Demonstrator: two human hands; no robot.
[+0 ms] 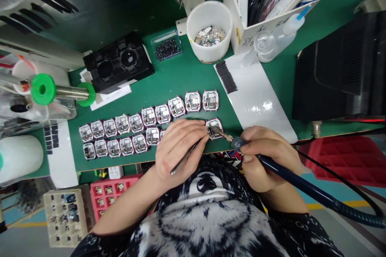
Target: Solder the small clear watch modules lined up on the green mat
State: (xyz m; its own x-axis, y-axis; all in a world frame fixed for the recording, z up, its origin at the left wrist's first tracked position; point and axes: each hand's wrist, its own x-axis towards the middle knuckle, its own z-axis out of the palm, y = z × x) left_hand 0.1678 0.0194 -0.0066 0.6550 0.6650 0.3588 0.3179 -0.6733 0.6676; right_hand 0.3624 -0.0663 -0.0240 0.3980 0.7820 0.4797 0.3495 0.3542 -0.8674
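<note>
My right hand (268,154) grips a soldering iron (241,144) with a dark blue handle. Its tip reaches onto the circuit board in a small watch case (216,133) at the table's front edge. In my closed left hand (182,148) is a slim pair of metal tweezers (187,156), and its fingertips rest at the left side of the same case. Exactly what the tweezers' tips touch is too small to make out. Similar open watch cases (148,116) with boards inside lie in two rows to the left, some partly hidden behind my left hand.
A white sheet with black strips (226,76) lies at right, beside a black machine (340,68). Behind stand a white tub of small parts (209,50), a clear box of screws (167,48) and a dispenser bottle (276,40). A solder spool (69,92) is at left.
</note>
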